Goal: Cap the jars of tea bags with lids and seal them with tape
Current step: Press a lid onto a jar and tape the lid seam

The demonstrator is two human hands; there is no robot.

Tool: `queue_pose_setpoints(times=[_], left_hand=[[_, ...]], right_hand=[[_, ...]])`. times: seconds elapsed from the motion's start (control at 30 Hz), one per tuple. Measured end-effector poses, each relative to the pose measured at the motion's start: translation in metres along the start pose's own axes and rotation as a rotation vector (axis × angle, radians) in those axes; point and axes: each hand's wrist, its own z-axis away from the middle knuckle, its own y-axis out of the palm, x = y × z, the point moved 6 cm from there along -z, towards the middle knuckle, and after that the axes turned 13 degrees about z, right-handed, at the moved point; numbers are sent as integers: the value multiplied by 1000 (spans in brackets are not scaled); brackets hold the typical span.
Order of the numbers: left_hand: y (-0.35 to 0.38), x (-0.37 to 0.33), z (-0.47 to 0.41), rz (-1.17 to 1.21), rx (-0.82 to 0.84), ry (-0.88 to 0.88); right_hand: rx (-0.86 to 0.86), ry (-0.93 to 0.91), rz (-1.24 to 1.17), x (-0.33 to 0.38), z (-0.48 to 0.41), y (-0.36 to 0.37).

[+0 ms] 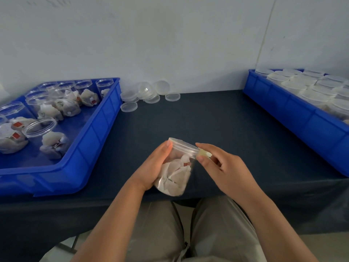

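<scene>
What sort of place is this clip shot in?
Probably a small packing station: a dark table against a bare wall, a left bin of open tea-bag jars, a right bin of capped ones, loose lids between. The left hand holds a jar; the right hand pinches tape at its lid.

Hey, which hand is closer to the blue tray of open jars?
Left. The left hand, holding the capped jar, is just right of that tray; the right hand, pinching tape, is farther right, on the jar's other side.
</scene>
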Motion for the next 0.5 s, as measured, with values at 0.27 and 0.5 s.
queue_pose_setpoints(times=[0.27,0.5], left_hand=[[-4,-14,-5,-257,-103,125],[2,-28,13,-558,-254,218]], right_hand=[[-54,43,86,8,6,-8],[-107,43,190,16,8,-6]])
